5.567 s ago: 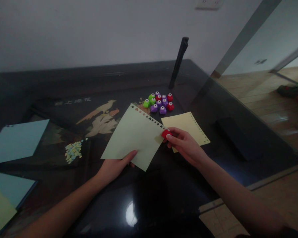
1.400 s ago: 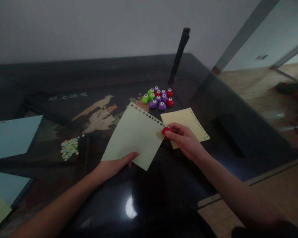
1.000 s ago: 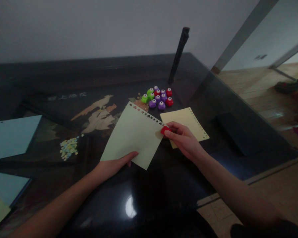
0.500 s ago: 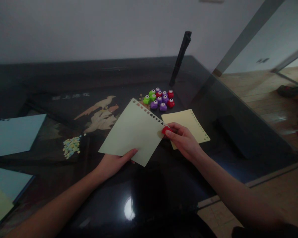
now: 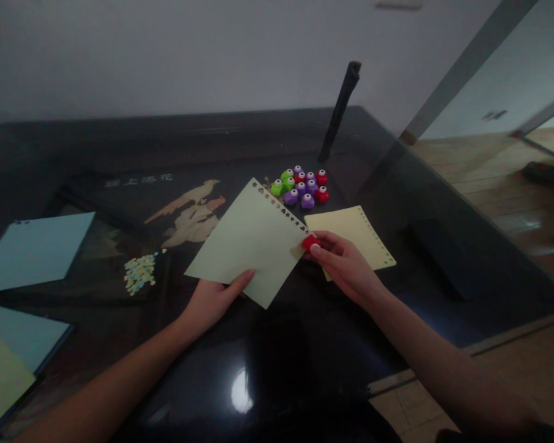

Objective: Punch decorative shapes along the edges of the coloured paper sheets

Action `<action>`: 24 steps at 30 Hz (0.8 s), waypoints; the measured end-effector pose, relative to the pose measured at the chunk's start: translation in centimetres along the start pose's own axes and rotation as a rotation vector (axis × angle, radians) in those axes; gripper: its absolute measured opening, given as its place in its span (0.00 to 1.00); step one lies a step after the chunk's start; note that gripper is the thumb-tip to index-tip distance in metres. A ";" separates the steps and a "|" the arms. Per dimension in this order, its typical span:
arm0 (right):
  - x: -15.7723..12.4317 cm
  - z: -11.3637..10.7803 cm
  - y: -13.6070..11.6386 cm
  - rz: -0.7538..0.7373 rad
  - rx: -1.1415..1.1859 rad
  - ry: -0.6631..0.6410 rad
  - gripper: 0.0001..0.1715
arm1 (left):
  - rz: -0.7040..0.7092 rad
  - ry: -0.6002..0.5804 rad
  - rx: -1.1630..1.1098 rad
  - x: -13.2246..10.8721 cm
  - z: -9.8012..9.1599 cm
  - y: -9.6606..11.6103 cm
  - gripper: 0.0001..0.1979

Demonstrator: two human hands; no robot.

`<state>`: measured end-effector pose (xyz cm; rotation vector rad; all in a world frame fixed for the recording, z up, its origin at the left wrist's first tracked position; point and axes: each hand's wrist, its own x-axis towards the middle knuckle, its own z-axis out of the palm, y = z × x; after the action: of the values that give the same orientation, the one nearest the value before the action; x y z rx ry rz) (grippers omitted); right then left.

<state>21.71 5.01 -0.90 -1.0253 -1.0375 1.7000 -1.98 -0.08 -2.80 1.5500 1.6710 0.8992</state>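
A pale green sheet of paper (image 5: 244,240) is held tilted above the dark table, with a row of small punched shapes along its upper right edge. My left hand (image 5: 216,301) pinches its lower edge, thumb on top and fingers hidden beneath. At the sheet's right corner sits a red craft punch (image 5: 310,242), gripped between the thumb and fingers of my right hand (image 5: 344,261). Behind the sheet stands a cluster of several green, purple and red craft punches (image 5: 300,186). Partly under my right hand lies a yellow sheet (image 5: 351,231) with holes punched along its right edge.
Small paper cutouts (image 5: 140,272) lie in a heap on the left of the table (image 5: 203,381). A blue sheet (image 5: 41,249) and a stack of coloured paper (image 5: 28,338) lie at far left. A black stick-like object (image 5: 340,114) stands upright at the back.
The camera view has shifted slightly, so the table things appear a little further right. Both hands keep their hold; the punch stays at the sheet's right corner.
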 end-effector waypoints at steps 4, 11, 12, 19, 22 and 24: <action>-0.1 0.0 -0.2 0.004 0.005 0.001 0.16 | -0.020 0.007 -0.034 0.0 -0.1 0.1 0.28; -0.3 -0.1 -0.3 -0.001 -0.018 0.001 0.15 | -0.034 0.012 -0.027 0.0 -0.1 0.0 0.25; -0.3 -0.1 -0.3 0.003 -0.015 0.005 0.15 | -0.035 0.006 -0.024 0.0 -0.1 0.0 0.24; -0.4 0.0 -0.3 0.028 0.001 -0.006 0.16 | -0.021 -0.032 0.005 -0.1 0.0 0.1 0.23; -0.4 0.0 -0.3 0.033 -0.010 -0.009 0.16 | -0.014 -0.015 0.024 -0.1 0.0 0.0 0.25; -0.3 -0.1 -0.3 0.032 -0.024 0.000 0.16 | -0.011 -0.013 0.025 -0.1 0.0 -0.1 0.25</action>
<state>21.99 4.81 -0.56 -1.0624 -1.0489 1.7176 -2.03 -0.19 -2.84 1.5580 1.6856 0.8637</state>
